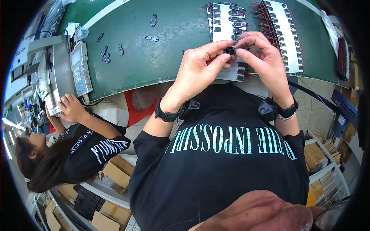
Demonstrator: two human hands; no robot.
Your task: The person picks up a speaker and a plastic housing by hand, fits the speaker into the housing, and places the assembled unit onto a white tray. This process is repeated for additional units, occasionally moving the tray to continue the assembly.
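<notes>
Black is the part (230, 50) my left hand (202, 63) and right hand (263, 57) pinch, near the front edge of the counter (154, 54). White card (287, 42) lies to the right.

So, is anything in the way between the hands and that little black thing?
Nothing visible: the left hand and the right hand both close in right at the small black part, though they hide some of it.

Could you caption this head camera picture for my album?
Left hand and right hand hold a small black part above a green workbench, near white strips lined with dark parts.
</notes>
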